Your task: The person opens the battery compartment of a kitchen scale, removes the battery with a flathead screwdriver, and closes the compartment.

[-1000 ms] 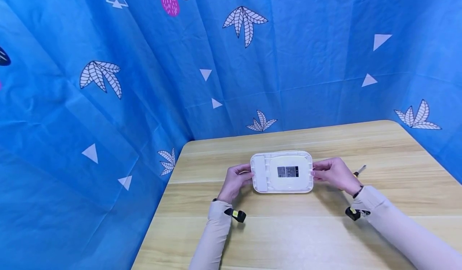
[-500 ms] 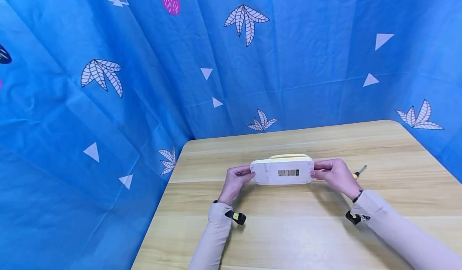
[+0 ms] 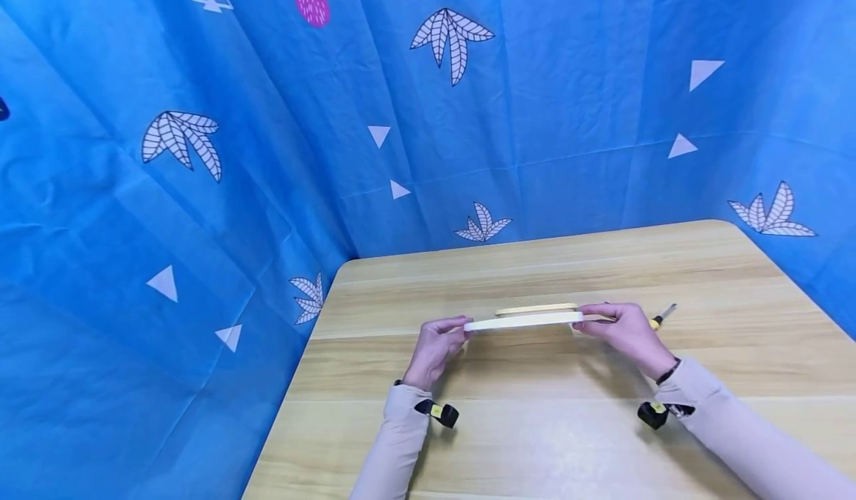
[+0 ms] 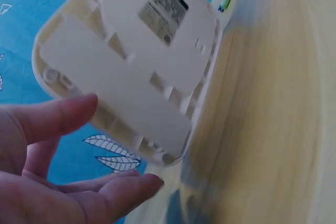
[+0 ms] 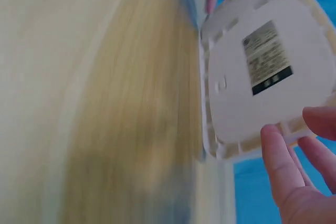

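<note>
- Two hands hold one white plastic device (image 3: 523, 322) just above the middle of the wooden table (image 3: 535, 426), seen edge-on from the head camera.
- Your left hand (image 3: 435, 348) pinches its 9 o'clock end with curled fingers.
- Your right hand (image 3: 625, 333) grips its 3 o'clock end the same way.
- The wrist cameras show its ribbed underside with a label (image 4: 164, 4).
- A screwdriver (image 3: 663, 314) lies at 3 o'clock, just beyond your right hand.
</note>
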{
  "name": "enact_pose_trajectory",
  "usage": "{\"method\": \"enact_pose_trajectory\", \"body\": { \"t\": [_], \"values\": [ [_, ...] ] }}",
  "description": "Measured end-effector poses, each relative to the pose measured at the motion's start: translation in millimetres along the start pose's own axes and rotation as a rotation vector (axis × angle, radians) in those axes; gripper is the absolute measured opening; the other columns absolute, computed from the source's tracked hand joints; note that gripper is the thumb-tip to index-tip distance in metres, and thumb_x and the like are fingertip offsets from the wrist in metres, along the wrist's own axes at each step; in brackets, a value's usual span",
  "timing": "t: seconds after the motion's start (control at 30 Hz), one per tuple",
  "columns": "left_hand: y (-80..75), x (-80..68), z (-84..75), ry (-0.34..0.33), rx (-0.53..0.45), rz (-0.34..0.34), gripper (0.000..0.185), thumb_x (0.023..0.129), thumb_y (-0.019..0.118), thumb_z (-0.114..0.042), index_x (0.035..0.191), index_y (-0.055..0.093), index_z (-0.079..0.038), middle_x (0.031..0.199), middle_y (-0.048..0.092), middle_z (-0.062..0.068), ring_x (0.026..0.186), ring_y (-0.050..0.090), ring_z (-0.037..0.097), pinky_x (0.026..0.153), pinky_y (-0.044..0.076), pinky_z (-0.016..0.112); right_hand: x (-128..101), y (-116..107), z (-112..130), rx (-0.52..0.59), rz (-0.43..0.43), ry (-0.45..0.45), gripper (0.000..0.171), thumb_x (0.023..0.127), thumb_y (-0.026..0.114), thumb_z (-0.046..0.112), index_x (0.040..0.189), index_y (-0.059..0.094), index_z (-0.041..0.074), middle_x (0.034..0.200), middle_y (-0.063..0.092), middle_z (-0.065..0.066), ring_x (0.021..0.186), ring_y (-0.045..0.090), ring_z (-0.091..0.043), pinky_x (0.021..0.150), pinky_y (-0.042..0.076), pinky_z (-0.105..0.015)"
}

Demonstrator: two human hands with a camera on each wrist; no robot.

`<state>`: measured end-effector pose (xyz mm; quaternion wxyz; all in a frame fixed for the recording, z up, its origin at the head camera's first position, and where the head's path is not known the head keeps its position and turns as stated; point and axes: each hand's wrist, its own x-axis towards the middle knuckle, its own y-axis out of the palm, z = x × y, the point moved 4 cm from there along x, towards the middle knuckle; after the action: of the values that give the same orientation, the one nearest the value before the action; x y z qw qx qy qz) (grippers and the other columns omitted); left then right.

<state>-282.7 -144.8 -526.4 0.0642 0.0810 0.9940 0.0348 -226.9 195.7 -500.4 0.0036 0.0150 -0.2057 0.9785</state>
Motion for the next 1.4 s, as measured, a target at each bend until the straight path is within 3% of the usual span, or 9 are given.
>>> {"method": "enact_pose_trajectory", "body": {
  "t": [0.17,0.37,0.57,0.77,0.9,1.0,1.07,1.23,1.4],
  "values": [
    [0.0,-2.5,4.1,-0.034,-0.038,-0.02,0.046,0.081,0.055,0.022,0.125,0.066,0.013,0.092,0.077,0.007,0.069,0.063,0.003,0.054,0.048,0.008,-3,6,-4,0.298,0.087,0.043,0.05,0.098,0.07,0.014,0.139,0.056,-0.01,0.134,0.067,-0.022,0.101,0.071,0.001,0.095,0.062,-0.021],
    [5.3,-3.5,7.5,-0.077,-0.167,0.003,0.05,0.088,0.05,0.015,0.137,0.057,0.013,0.126,0.066,0.018,0.075,0.054,0.001,0.063,0.05,0.007,-6,12,-8,0.572,0.128,0.086,0.055,0.102,0.06,0.005,0.141,0.037,-0.025,0.109,0.073,0.009,0.099,0.072,-0.002,0.095,0.062,-0.019],
    [10.2,-5.9,16.0,-0.114,-0.128,0.028,0.053,0.092,0.058,0.012,0.144,0.052,0.008,0.146,0.056,0.031,0.067,0.058,0.0,0.057,0.051,0.007,-7,20,-13,0.49,0.146,0.115,0.057,0.105,0.059,0.011,0.144,0.036,-0.023,0.139,0.061,-0.03,0.101,0.07,0.002,0.096,0.062,-0.02],
    [11.7,-5.8,15.7,-0.091,-0.082,0.017,0.053,0.09,0.059,0.012,0.143,0.056,0.004,0.15,0.053,0.03,0.069,0.057,0.0,0.052,0.044,0.005,-10,27,-18,0.441,0.158,0.139,0.055,0.103,0.059,0.007,0.144,0.037,-0.022,0.149,0.045,-0.04,0.1,0.068,0.006,0.097,0.061,-0.019],
    [12.5,-4.6,17.4,-0.083,-0.054,0.028,0.053,0.09,0.06,0.01,0.143,0.056,0.003,0.155,0.048,0.027,0.115,0.07,0.018,0.069,0.058,0.009,-11,30,-22,0.427,0.15,0.155,0.055,0.102,0.061,0.007,0.143,0.039,-0.022,0.147,0.047,-0.039,0.1,0.069,0.006,0.096,0.061,-0.018],
    [14.7,-3.2,18.5,-0.054,-0.044,0.053,0.055,0.09,0.06,0.01,0.144,0.053,0.005,0.159,0.042,0.029,0.146,0.048,0.035,0.098,0.06,0.02,-12,30,-24,0.411,0.137,0.159,0.054,0.101,0.064,0.009,0.142,0.043,-0.021,0.145,0.049,-0.038,0.1,0.069,0.005,0.096,0.061,-0.019],
    [16.2,-2.7,18.6,-0.03,-0.031,0.063,0.055,0.089,0.06,0.01,0.144,0.052,0.007,0.159,0.041,0.031,0.151,0.038,0.041,0.107,0.057,0.025,-12,30,-24,0.356,0.126,0.151,0.053,0.1,0.065,0.011,0.14,0.047,-0.019,0.145,0.051,-0.037,0.103,0.069,0.003,0.095,0.061,-0.018],
    [20.8,-2.1,19.1,0.02,0.058,0.06,0.054,0.086,0.06,0.01,0.139,0.056,0.007,0.155,0.046,0.03,0.151,0.037,0.044,0.124,0.043,0.041,-13,30,-24,0.175,0.087,0.112,0.046,0.099,0.068,0.017,0.133,0.059,-0.013,0.146,0.053,-0.034,0.132,0.061,-0.035,0.094,0.055,-0.008],
    [24.5,-2.4,21.1,0.044,0.101,0.062,0.056,0.082,0.057,0.014,0.138,0.057,0.008,0.156,0.047,0.028,0.152,0.035,0.045,0.13,0.028,0.053,-13,30,-26,0.127,0.077,0.104,0.043,0.099,0.068,0.018,0.13,0.062,-0.012,0.148,0.052,-0.035,0.142,0.046,-0.051,0.121,0.045,-0.047]
  ]
}}
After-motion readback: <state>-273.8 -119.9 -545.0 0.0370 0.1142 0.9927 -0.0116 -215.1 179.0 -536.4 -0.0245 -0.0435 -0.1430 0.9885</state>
